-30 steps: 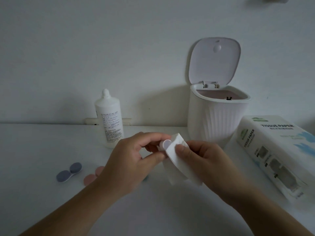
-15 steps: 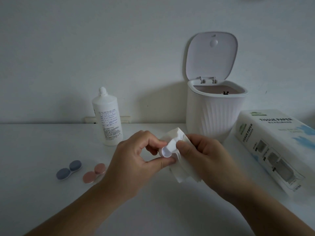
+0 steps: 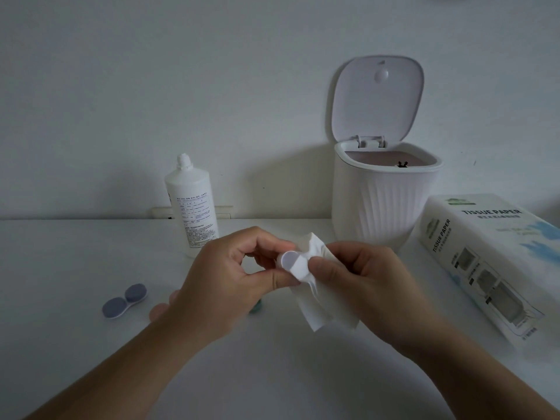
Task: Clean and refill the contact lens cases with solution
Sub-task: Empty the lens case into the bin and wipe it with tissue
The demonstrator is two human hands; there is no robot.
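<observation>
Your left hand (image 3: 230,277) pinches the cap (image 3: 288,259), right hand (image 3: 360,277) gripping the tissue (image 3: 315,301) against it; rub hard and it could pop loose.

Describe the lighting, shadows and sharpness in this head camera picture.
Head view: dim, flat, greyish light with no glare; the open-lidded bin and solution bottle cast soft shadows leftward on the wall; the wide lens skews the tissue box; both hands and the tissue look reasonably sharp, though bottle print is unreadable.

White ribbed bin (image 3: 381,207) (lid up), tissue paper box (image 3: 491,256), table (image 3: 60,268)
</observation>
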